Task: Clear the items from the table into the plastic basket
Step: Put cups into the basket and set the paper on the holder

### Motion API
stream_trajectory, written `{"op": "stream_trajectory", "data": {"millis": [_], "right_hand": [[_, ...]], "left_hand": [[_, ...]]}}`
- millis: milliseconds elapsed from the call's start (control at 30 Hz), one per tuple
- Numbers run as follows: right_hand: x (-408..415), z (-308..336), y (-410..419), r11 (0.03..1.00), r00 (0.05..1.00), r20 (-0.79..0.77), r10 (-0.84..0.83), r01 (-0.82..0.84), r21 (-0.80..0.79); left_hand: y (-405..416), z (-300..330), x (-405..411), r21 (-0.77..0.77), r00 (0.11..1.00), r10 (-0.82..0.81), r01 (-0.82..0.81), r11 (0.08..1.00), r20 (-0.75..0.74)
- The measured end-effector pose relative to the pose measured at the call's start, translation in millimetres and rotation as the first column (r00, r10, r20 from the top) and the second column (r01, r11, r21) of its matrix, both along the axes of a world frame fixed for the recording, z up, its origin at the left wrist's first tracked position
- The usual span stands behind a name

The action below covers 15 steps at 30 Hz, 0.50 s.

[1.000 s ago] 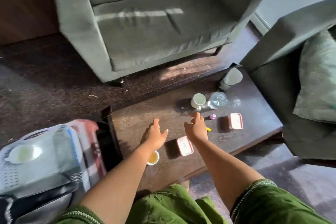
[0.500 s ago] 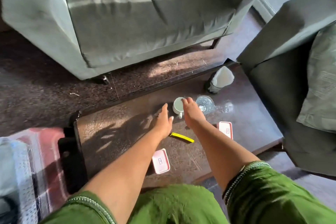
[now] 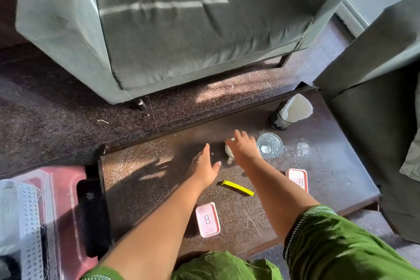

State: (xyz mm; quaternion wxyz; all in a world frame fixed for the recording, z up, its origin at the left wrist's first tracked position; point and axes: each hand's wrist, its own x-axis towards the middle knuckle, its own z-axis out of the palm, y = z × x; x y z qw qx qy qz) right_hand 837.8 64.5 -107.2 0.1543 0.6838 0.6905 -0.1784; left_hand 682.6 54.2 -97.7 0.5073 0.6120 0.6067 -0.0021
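Observation:
On the dark wooden table (image 3: 141,179) my right hand (image 3: 244,149) reaches over a small white cup (image 3: 229,154), fingers spread across its top and hiding most of it. Just left of the cup, my left hand (image 3: 204,166) hovers with straight fingers and holds nothing. A clear glass (image 3: 269,145) stands right of the cup. Between my forearms lies a yellow clip (image 3: 238,187). Two pink-lidded boxes are on the table, one near the front edge (image 3: 207,219) and one partly behind my right arm (image 3: 298,178). The white plastic basket (image 3: 28,223) is at the lower left, cut off by the frame.
A mesh holder with white napkins (image 3: 289,115) stands at the table's far right corner. A small clear object (image 3: 302,146) lies right of the glass. A grey armchair (image 3: 181,29) faces the table across the floor, and a second seat (image 3: 375,120) borders the table's right end.
My right hand has reached farther forward and now covers the white cup. My left hand stays beside it. The view has shifted, bringing the basket back in at the lower left.

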Motion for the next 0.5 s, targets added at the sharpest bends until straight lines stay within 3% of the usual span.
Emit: {"op": "stream_trajectory", "data": {"millis": [100,167,267,500], "right_hand": [[-19,20,-3,0.964,0.946,-0.187,-0.265,0.261,-0.046],[-42,38,-6,0.936,0.881,-0.319,-0.35,0.339,-0.091],[-81,61,-10,0.941,0.848,-0.414,-0.33,0.328,-0.079],[-190,104,-24,0.972,0.833,-0.503,-0.229,0.226,-0.068]], "left_hand": [[-1,9,-16,-0.024,0.999,0.045,-0.045,0.999,-0.008],[-1,20,-30,-0.033,0.997,0.08,-0.081,0.996,-0.019],[0,35,-64,0.044,0.994,0.096,-0.094,0.995,-0.042],[-10,78,-171,0.236,0.958,0.108,-0.043,0.971,-0.267]]}}
